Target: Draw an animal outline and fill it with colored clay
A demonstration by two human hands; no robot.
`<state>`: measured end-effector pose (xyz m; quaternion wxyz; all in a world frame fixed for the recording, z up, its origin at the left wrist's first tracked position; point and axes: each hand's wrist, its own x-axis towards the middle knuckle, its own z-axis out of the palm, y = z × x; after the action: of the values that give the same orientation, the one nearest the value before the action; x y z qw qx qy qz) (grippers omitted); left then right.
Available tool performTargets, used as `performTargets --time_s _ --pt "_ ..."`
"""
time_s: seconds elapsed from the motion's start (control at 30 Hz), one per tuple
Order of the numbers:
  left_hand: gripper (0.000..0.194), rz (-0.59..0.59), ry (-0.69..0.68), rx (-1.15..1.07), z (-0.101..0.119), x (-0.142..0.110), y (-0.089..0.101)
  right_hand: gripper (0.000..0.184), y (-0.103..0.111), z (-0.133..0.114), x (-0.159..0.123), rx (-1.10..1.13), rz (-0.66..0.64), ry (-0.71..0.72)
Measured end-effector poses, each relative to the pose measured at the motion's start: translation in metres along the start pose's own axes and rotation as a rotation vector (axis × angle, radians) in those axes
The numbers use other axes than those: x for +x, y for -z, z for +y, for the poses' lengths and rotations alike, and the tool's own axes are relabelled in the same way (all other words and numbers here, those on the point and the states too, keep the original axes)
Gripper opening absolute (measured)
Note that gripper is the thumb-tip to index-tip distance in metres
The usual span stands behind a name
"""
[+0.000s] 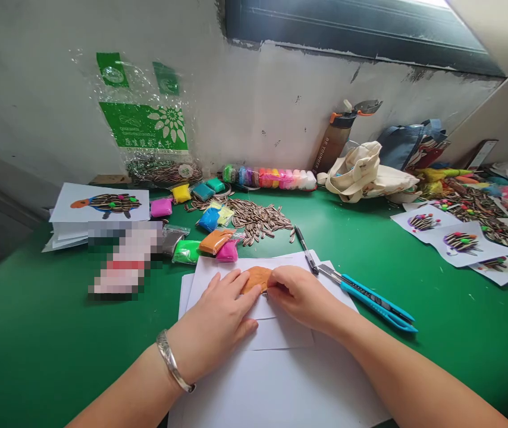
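Green bench (57, 345) met wall (276, 101) behind, ran wide either side of paper (281, 386). Left hand (220, 315) lay spread on orange clay (257, 277); right hand (301, 297) pinched, object unclear.

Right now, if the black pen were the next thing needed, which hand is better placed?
Probably the right hand: the black pen lies just beyond it, though its fingertips are at the edge of the orange clay. The left hand is farther off, its fingers against the clay.
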<state>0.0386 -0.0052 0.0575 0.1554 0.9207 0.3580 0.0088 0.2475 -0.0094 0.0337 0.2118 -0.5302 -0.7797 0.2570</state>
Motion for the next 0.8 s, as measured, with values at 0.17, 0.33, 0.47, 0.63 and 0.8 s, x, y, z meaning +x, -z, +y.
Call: performTargets --time_s 0.17,0.33,0.47,0.63,0.8 --pt "0.045 0.038 -0.018 0.043 -0.0019 -0.0002 -0.007 0.017 0.001 0.0015 -0.0002 0.032 0.001 -0.013" --pt "0.038 0.045 -0.008 0.043 -0.0001 0.0005 -0.0086 0.016 0.0022 0.0074 0.0 0.06 0.015 -0.024" --pt "0.035 0.033 -0.014 0.036 0.0009 -0.0002 -0.0053 0.016 0.0041 0.0082 0.0001 0.091 0.019 -0.034" --pt "0.054 0.029 -0.023 -0.03 -0.0016 -0.0006 -0.0023 0.015 0.0047 0.0053 0.0 0.098 0.014 -0.037" --pt "0.045 0.049 -0.008 -0.007 -0.0021 -0.0005 -0.0039 0.017 0.0011 0.003 -0.0001 0.035 0.021 -0.022"
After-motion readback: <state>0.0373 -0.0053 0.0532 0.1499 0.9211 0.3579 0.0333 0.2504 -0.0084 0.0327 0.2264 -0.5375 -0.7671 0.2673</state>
